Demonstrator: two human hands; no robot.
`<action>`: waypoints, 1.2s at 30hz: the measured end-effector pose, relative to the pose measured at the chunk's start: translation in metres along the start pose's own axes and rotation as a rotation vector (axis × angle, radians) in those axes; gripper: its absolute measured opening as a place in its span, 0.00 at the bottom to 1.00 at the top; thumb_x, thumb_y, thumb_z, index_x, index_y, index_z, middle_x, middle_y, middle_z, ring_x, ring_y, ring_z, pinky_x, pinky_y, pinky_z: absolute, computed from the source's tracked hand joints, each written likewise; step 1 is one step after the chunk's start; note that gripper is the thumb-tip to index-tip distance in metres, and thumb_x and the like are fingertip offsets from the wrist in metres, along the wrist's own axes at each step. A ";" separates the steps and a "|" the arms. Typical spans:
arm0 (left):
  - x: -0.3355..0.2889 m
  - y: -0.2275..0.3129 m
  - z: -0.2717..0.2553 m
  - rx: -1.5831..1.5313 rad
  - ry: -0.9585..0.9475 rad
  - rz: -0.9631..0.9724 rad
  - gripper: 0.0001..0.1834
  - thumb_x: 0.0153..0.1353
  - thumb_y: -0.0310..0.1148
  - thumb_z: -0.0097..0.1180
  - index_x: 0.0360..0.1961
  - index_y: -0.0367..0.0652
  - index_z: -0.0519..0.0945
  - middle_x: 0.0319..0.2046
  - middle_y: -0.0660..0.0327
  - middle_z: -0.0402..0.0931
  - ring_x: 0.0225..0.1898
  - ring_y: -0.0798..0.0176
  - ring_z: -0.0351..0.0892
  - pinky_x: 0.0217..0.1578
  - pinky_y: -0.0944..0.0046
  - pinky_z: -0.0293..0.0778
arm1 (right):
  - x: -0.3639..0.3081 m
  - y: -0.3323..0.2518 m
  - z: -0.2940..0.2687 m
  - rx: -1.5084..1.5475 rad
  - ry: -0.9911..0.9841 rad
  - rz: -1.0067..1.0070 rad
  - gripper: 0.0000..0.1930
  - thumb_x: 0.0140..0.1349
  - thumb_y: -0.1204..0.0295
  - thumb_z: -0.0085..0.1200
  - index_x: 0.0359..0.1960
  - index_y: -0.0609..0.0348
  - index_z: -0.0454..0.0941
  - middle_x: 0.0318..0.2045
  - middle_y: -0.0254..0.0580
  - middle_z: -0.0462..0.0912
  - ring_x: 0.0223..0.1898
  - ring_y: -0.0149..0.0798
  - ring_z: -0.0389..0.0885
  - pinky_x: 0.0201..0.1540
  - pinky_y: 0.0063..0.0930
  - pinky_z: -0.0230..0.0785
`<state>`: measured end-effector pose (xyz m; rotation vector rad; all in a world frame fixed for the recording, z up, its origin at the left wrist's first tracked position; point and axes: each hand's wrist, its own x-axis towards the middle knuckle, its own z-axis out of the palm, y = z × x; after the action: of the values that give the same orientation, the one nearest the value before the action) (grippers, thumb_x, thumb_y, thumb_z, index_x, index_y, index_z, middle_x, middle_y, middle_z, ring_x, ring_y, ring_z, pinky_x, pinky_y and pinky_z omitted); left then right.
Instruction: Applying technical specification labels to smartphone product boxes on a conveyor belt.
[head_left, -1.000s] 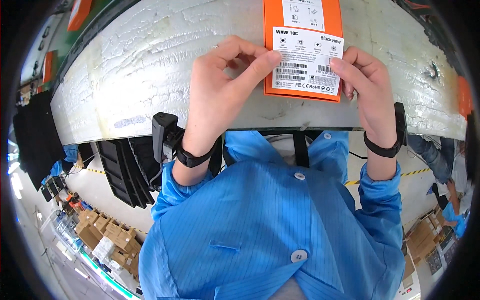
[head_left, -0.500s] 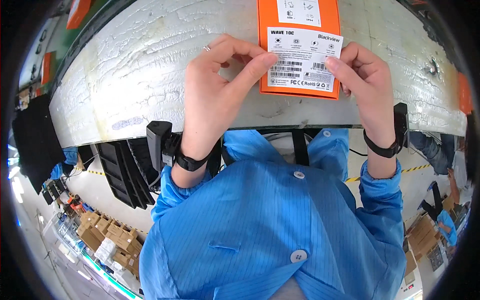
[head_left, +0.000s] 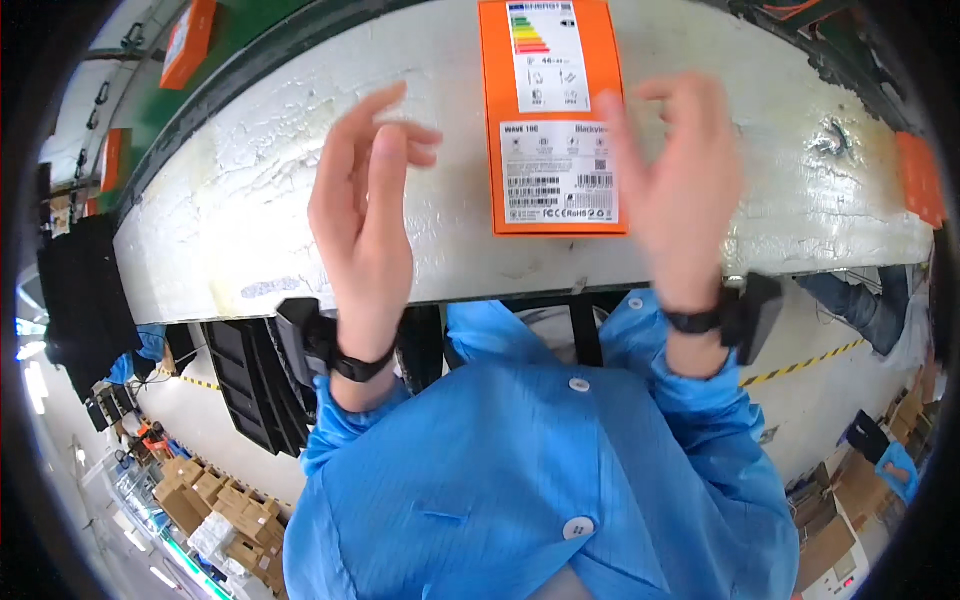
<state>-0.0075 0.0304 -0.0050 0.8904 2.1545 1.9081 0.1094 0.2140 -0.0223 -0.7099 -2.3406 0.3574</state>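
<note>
Lying face-up near the front edge of the counter [head_left: 440, 250], a little right of its middle, the orange box [head_left: 552, 116] sits in front of you with its short end toward you. Its lower label [head_left: 550, 165], white with barcodes, covers most of the part nearest you, and the upper label [head_left: 548, 75], with a ladder of coloured bars, runs toward the counter's back edge. Your left hand [head_left: 360, 205] is empty, its fingers loosely bent, raised over the counter to the left of the box and well apart from it. Your right hand [head_left: 682, 185] is blurred, thumb and fingers spread with nothing gripped between them; the thumb overlaps the box's right side, but you cannot tell from this view whether it touches. Each wrist wears a black band, the left band [head_left: 362, 366] and the right band [head_left: 692, 320]. Another orange carton [head_left: 918, 180] stands by the counter's right end. Below the front edge, toward its left corner, black trays [head_left: 243, 385] lean together, and brown cardboard boxes [head_left: 240, 508] are piled farther off.
</note>
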 end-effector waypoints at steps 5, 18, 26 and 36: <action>0.081 -0.032 0.002 0.151 -0.134 0.129 0.31 0.63 0.40 0.60 0.63 0.37 0.67 0.55 0.53 0.74 0.52 0.59 0.76 0.51 0.62 0.72 | -0.043 -0.051 -0.006 0.109 -0.431 -0.373 0.36 0.59 0.54 0.57 0.66 0.59 0.64 0.68 0.48 0.62 0.70 0.46 0.58 0.71 0.50 0.46; 0.072 -0.029 0.046 0.330 -0.507 -0.053 0.38 0.48 0.54 0.71 0.50 0.34 0.73 0.38 0.51 0.80 0.38 0.52 0.81 0.40 0.57 0.77 | 0.021 0.049 -0.043 -0.254 -0.469 -0.362 0.43 0.48 0.51 0.66 0.68 0.42 0.63 0.66 0.60 0.58 0.63 0.61 0.61 0.65 0.56 0.51; 0.152 -0.105 -0.044 0.744 0.098 0.252 0.33 0.55 0.43 0.67 0.56 0.37 0.70 0.54 0.49 0.70 0.57 0.47 0.69 0.55 0.52 0.67 | 0.238 0.107 0.060 -0.164 -0.325 -0.624 0.40 0.49 0.60 0.68 0.66 0.38 0.65 0.64 0.51 0.62 0.65 0.56 0.60 0.67 0.52 0.50; 0.174 -0.109 -0.086 0.981 0.263 0.308 0.31 0.56 0.40 0.66 0.58 0.44 0.69 0.62 0.47 0.63 0.63 0.43 0.61 0.61 0.48 0.61 | 0.264 0.058 0.179 0.063 -0.105 -0.442 0.25 0.57 0.67 0.61 0.57 0.52 0.71 0.59 0.52 0.68 0.61 0.55 0.67 0.63 0.44 0.61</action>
<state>-0.2263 0.0408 -0.0417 1.1818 3.3410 0.9824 -0.1543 0.4017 -0.0449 -0.1338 -2.4890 0.2722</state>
